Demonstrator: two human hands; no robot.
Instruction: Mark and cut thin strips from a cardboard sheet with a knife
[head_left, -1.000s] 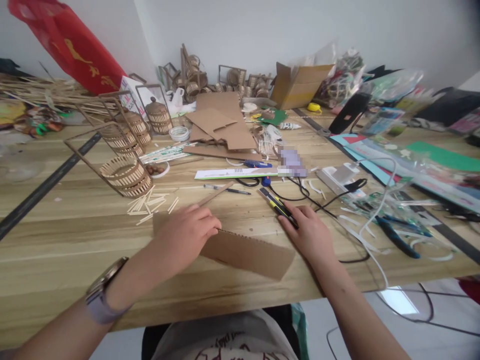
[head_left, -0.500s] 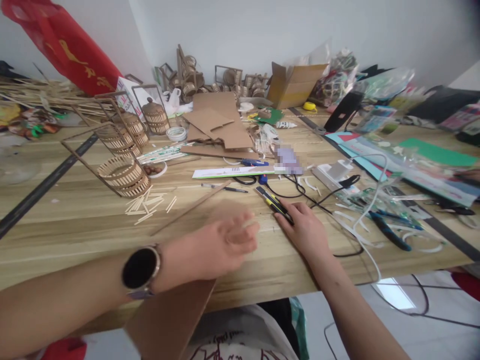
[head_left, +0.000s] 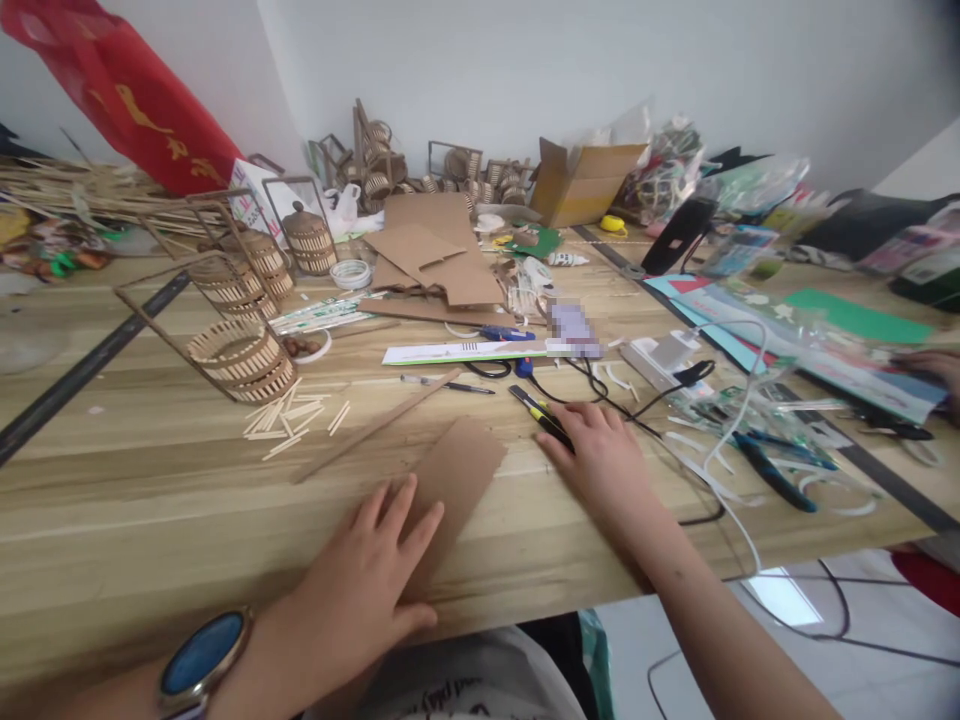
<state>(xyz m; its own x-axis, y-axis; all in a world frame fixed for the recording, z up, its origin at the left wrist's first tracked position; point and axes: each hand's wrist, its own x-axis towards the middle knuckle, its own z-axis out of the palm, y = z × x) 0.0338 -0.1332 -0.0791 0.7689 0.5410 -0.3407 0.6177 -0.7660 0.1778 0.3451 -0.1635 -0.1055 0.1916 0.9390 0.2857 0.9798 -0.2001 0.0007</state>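
My left hand [head_left: 367, 560] lies spread on a brown piece of cardboard [head_left: 465, 465], pressing it against the wooden table near the front edge. The cardboard's near part is hidden under this hand and wrist. To the right, my right hand [head_left: 600, 450] grips a black and yellow utility knife [head_left: 546, 414], thumb on one side and fingers over its handle. The knife lies low at the tabletop, its front end pointing away to the left. A thin brown strip [head_left: 375, 428] rests just beyond the cardboard, with a pen [head_left: 469, 387] behind it.
Slatted small buckets [head_left: 244, 355] and loose thin sticks [head_left: 292, 420] stand and lie at left. Farther back are cardboard sheets [head_left: 435, 240], a white ruler-like strip [head_left: 457, 351] and a blue glue gun [head_left: 506, 333]. Cables, a power strip [head_left: 652, 365] and pliers [head_left: 776, 475] lie right. Another person's hand [head_left: 934, 370] shows.
My left hand has come down and toward me, from lifted and blurred to flat on the cardboard. The cardboard now lies on the table. My right hand stays with the utility knife.
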